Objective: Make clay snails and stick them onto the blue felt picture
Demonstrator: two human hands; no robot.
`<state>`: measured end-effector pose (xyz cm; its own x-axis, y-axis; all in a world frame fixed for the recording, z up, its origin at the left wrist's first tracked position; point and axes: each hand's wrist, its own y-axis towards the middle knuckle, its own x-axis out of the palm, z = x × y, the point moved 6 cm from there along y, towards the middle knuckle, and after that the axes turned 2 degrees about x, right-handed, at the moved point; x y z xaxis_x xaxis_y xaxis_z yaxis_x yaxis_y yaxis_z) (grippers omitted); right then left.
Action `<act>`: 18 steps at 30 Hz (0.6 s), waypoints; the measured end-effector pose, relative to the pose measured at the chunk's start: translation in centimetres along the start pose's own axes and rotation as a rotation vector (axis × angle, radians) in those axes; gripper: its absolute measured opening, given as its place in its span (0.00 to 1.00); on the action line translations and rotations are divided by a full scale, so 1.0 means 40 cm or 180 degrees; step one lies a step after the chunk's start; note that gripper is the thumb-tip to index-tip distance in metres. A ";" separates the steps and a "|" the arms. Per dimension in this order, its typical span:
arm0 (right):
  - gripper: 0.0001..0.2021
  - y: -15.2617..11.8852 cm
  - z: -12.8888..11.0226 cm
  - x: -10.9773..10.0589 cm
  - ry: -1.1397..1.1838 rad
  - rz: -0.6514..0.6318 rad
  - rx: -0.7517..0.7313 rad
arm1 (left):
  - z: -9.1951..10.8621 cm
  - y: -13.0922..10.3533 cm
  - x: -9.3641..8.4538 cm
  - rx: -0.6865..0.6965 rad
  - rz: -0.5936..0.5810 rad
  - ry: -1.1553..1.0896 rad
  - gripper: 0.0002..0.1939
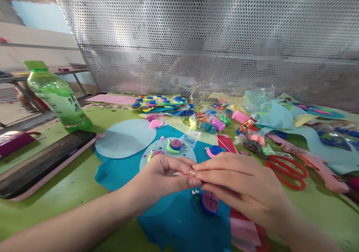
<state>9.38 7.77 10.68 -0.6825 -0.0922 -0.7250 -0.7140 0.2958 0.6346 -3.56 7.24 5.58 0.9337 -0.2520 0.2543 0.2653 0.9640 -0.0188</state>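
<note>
Both hands meet fingertip to fingertip over the blue paper. My left hand pinches with thumb and forefinger, and my right hand presses its bent fingers against those tips. Tiny whitish specks show where they touch, too small to name. Just below lies a clay snail with a purple, cross-marked shell and white eyes. Behind the hands, a light blue paper disc carries a green snail and another partly covered by my left hand. A pink snail with a blue shell rests beyond my right hand.
A phone and a green drink bottle stand at left. Red-handled scissors and a pink tool lie at right. Bags of coloured clay and stacked decorated discs sit before a perforated metal panel.
</note>
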 end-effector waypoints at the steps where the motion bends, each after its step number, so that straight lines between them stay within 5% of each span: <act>1: 0.08 0.001 -0.001 0.000 0.0002 0.0005 -0.0004 | 0.000 0.000 0.000 0.0008 -0.0005 -0.0001 0.07; 18: 0.06 0.005 -0.008 -0.011 -0.0227 0.0094 0.0081 | 0.026 -0.008 0.016 0.0149 -0.0121 0.0199 0.11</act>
<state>9.51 7.56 11.21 -0.6898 -0.0153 -0.7239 -0.6889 0.3215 0.6497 -3.30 6.88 6.76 0.9368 -0.2919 0.1932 0.2906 0.9562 0.0353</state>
